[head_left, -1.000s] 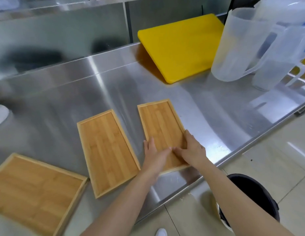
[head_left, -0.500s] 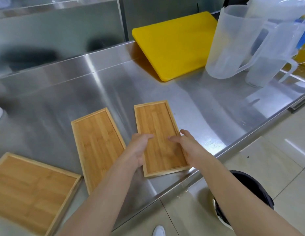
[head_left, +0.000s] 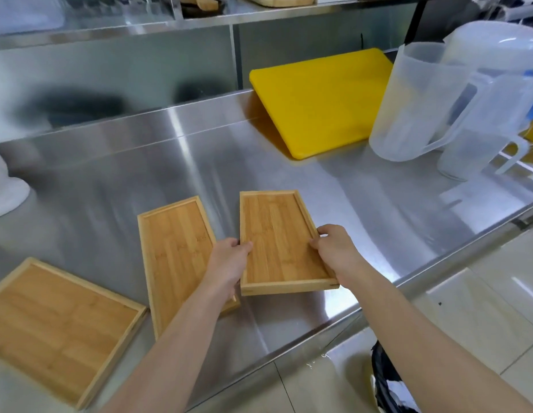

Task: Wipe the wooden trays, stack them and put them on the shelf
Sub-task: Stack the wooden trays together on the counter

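Note:
Three bamboo trays are on the steel counter [head_left: 363, 204]. My left hand [head_left: 229, 263] grips the left long edge of the small right tray [head_left: 278, 242], and my right hand [head_left: 333, 251] grips its right long edge. That tray's near end is lifted off the counter. A second narrow tray [head_left: 176, 251] lies flat just to its left, partly under my left forearm. A larger tray [head_left: 57, 326] lies at the near left corner. A steel shelf [head_left: 199, 20] runs above the counter at the back.
A yellow cutting board [head_left: 319, 99] leans at the back right. Two clear plastic jugs [head_left: 420, 105] stand at the right. A white cloth [head_left: 6, 189] sits at the left edge. A black bin [head_left: 387, 383] stands on the floor below the counter's front edge.
My hands moved from lying flat on the right tray to gripping its two long edges, and its near end has come up off the counter.

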`<action>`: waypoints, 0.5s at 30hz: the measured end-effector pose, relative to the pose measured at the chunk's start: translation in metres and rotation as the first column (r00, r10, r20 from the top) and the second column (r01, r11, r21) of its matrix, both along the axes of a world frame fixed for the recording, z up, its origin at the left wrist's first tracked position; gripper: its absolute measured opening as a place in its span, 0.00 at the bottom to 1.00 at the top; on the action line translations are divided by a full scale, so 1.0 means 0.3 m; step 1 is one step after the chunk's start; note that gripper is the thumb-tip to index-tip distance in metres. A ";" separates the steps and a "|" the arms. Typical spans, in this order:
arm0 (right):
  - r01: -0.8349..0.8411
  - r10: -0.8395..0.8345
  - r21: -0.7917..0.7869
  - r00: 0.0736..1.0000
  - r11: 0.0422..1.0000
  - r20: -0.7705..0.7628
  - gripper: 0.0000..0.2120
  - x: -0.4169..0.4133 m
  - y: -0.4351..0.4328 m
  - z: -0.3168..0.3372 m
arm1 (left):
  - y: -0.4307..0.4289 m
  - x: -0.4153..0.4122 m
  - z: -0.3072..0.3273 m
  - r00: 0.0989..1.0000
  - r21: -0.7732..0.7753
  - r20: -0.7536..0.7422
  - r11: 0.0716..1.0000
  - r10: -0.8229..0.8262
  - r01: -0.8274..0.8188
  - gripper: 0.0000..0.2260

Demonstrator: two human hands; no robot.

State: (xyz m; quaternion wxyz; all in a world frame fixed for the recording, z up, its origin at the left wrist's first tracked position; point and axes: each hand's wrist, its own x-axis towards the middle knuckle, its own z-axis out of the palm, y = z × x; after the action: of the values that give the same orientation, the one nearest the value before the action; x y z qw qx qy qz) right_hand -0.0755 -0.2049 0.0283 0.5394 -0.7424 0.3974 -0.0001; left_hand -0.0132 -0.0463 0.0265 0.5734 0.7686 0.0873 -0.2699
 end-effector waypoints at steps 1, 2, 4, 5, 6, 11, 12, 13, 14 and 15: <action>-0.015 0.016 -0.020 1.000 1.000 0.017 0.13 0.011 0.010 0.007 | 0.012 0.002 0.011 0.999 0.002 0.035 1.000 0.016 -0.016 0.08; -0.035 0.037 -0.036 0.998 0.999 0.042 0.13 0.025 0.023 0.013 | 0.027 0.005 0.021 0.997 -0.004 0.066 0.999 0.038 -0.038 0.08; -0.088 0.093 -0.060 0.991 0.994 0.100 0.13 0.059 0.056 0.020 | 0.061 0.009 0.038 0.989 -0.036 0.112 0.995 0.095 -0.092 0.10; -0.114 0.122 -0.071 0.984 0.991 0.128 0.13 0.077 0.078 0.022 | 0.082 0.010 0.043 0.984 -0.058 0.133 0.992 0.122 -0.115 0.10; -0.139 0.150 -0.081 0.976 0.987 0.158 0.12 0.094 0.100 0.020 | 0.104 0.012 0.042 0.979 -0.067 0.152 0.989 0.138 -0.129 0.10; -0.247 0.275 -0.147 0.937 0.958 0.217 0.11 0.168 0.210 0.000 | 0.206 -0.011 0.000 0.965 0.013 0.231 0.992 0.121 -0.128 0.20; -0.273 0.302 -0.153 0.929 0.950 0.215 0.11 0.179 0.230 -0.013 | 0.226 -0.018 -0.012 0.964 0.015 0.230 0.989 0.137 -0.144 0.22; -0.298 0.327 -0.154 0.921 0.942 0.214 0.12 0.186 0.249 -0.027 | 0.245 -0.024 -0.022 0.960 0.018 0.236 0.987 0.151 -0.159 0.23; -0.320 0.347 -0.152 0.913 0.935 0.215 0.12 0.193 0.266 -0.044 | 0.263 -0.030 -0.030 0.959 0.027 0.233 0.984 0.163 -0.174 0.23; -0.334 0.360 -0.149 0.908 0.931 0.215 0.11 0.197 0.283 -0.060 | 0.281 -0.034 -0.038 0.958 0.039 0.232 0.982 0.169 -0.183 0.24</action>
State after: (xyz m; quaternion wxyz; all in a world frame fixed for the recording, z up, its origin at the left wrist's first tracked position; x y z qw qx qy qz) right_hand -0.0163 -0.1201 0.0102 0.5333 -0.8241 0.1905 -0.0150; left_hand -0.0235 0.0379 0.0150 0.5782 0.8004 0.0971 -0.1253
